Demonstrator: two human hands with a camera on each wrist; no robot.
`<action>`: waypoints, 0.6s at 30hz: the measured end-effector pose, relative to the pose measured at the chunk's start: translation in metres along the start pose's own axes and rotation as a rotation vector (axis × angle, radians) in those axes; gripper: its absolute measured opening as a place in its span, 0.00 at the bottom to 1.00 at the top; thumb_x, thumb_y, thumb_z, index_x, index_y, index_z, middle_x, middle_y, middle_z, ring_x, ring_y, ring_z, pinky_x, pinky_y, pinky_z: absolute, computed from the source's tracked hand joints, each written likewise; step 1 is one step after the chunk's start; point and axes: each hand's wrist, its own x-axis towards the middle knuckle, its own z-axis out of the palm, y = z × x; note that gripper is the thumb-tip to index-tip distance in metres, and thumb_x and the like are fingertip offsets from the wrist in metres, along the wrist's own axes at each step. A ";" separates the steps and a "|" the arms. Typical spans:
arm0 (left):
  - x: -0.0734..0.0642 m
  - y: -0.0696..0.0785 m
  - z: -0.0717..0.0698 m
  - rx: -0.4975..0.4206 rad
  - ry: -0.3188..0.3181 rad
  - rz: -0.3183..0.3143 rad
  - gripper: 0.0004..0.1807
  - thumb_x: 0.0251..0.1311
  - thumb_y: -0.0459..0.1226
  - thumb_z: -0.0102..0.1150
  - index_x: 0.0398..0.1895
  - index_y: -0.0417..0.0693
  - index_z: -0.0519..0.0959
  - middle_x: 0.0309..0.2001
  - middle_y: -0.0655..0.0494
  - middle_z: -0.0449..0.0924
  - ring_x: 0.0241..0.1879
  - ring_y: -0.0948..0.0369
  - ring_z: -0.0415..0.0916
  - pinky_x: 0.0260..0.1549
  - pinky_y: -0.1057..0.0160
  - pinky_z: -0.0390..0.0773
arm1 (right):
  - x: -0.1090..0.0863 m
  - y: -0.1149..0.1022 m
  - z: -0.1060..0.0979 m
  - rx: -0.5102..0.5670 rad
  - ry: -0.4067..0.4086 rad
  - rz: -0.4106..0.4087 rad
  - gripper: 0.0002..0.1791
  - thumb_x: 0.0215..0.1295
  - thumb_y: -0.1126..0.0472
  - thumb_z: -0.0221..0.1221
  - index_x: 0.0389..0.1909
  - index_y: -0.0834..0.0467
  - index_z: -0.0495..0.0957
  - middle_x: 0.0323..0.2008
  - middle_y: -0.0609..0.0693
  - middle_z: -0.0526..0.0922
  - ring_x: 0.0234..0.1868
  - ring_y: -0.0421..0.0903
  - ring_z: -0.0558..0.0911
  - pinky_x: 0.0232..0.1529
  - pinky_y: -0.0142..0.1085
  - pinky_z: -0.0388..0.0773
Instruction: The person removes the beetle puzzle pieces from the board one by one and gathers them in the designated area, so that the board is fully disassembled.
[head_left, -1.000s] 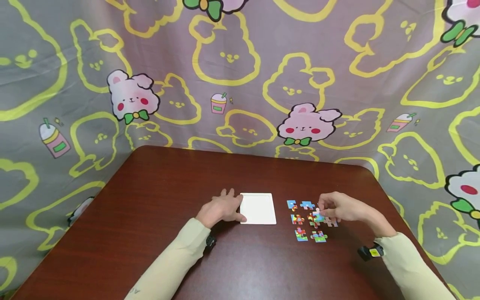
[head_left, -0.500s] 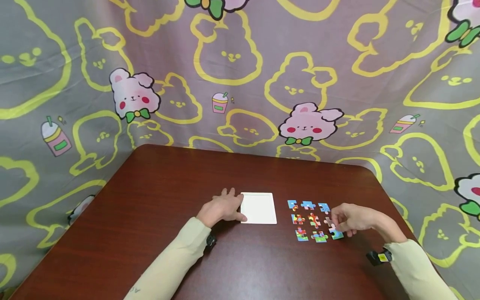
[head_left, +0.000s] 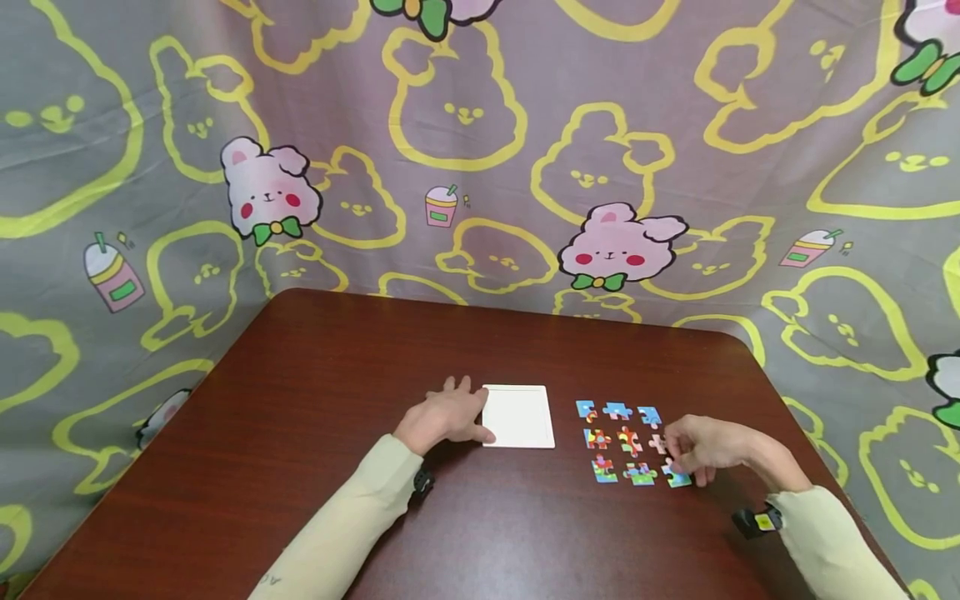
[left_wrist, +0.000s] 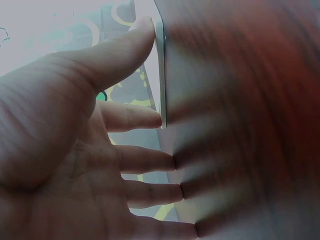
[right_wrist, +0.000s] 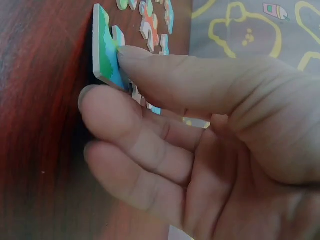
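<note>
My left hand point(head_left: 447, 415) rests at the left side of a white square puzzle tray point(head_left: 517, 417). Its fingers are spread and straight; in the left wrist view the fingertips touch the table and the thumb lies on the tray's edge. On the right, my right hand point(head_left: 708, 446) pinches a blue and green corner puzzle piece point(right_wrist: 106, 52) at the near right of a group of pieces. The thumb lies on its face in the right wrist view, two fingers are curled beside it, and the index fingertip is hidden. The piece lies at or just above the table.
Several other puzzle pieces point(head_left: 628, 442) lie separately in rows right of the tray, picture side up. The brown table point(head_left: 450, 517) extends around them. A patterned cloth point(head_left: 480, 167) hangs behind the table and along its sides.
My right hand has carried the corner piece from over the group to its near right corner, then shifted slightly right and down. The left hand stays at the tray.
</note>
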 end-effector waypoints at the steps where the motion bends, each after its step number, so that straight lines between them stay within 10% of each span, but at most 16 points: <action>1: 0.000 0.000 0.000 0.001 0.001 0.000 0.46 0.60 0.59 0.60 0.76 0.48 0.58 0.76 0.34 0.50 0.75 0.35 0.45 0.65 0.30 0.58 | 0.000 -0.001 0.001 -0.008 0.006 0.012 0.12 0.60 0.59 0.67 0.26 0.58 0.73 0.21 0.49 0.77 0.16 0.46 0.81 0.18 0.37 0.78; 11: -0.004 -0.006 -0.002 -0.025 0.006 0.011 0.45 0.60 0.59 0.60 0.76 0.50 0.57 0.76 0.37 0.51 0.75 0.36 0.47 0.67 0.35 0.58 | 0.009 -0.020 -0.003 -0.051 0.030 -0.086 0.11 0.64 0.55 0.64 0.30 0.57 0.75 0.20 0.47 0.76 0.16 0.40 0.75 0.18 0.33 0.74; 18: -0.009 -0.010 -0.010 -0.051 0.017 0.079 0.42 0.64 0.59 0.56 0.76 0.52 0.58 0.77 0.41 0.50 0.76 0.41 0.48 0.71 0.41 0.57 | 0.028 -0.052 0.004 -0.174 0.355 -0.206 0.06 0.68 0.56 0.60 0.35 0.54 0.78 0.21 0.46 0.77 0.19 0.37 0.73 0.22 0.31 0.71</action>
